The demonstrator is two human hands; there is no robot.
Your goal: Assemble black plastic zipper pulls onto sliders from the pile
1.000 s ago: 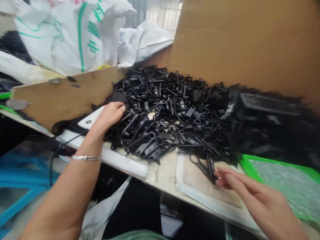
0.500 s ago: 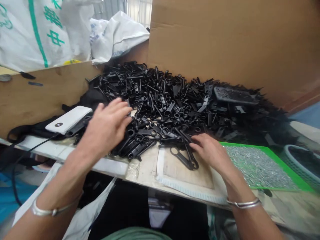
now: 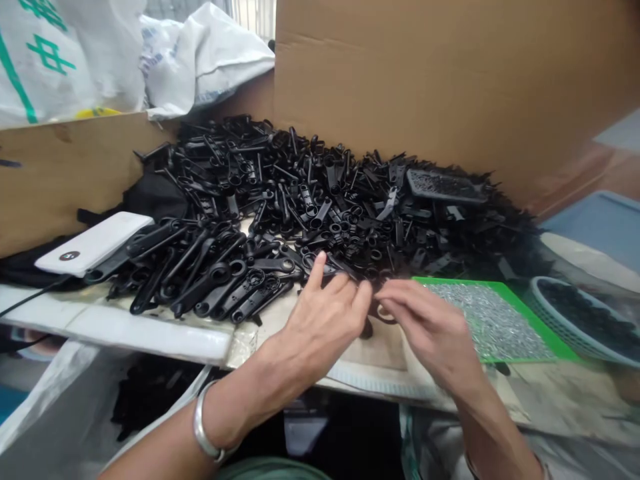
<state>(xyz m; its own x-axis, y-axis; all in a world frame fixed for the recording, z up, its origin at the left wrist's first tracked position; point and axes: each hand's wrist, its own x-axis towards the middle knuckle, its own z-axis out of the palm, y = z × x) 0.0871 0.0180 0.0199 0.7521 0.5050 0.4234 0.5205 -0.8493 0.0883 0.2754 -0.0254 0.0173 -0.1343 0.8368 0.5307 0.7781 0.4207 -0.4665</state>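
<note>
My left hand (image 3: 327,313) reaches over the work spot at the table's front, little finger raised and the other fingers bent down. Its fingers close on a black plastic lever part (image 3: 367,328), mostly hidden beneath them. Beside it, my right hand (image 3: 435,327) has thumb and fingertips pinched together at a ring-shaped end (image 3: 386,313) of a black part. Whether both hands hold one piece or two, I cannot tell. Under the hands lies a thin board (image 3: 385,353). Left of them, several black levers (image 3: 220,290) lie side by side.
A large heap of black plastic parts (image 3: 320,180) fills the back, with a dark tray (image 3: 445,187) on it. At right are a green tray (image 3: 540,333) of small metal pins and a basket (image 3: 543,300). A white power bank (image 3: 95,243) lies left; cardboard (image 3: 425,80) stands behind.
My left hand has moved right and down from above the lever row to meet my right hand. The right fingers have closed into a pinch. The camera view has shifted right.
</note>
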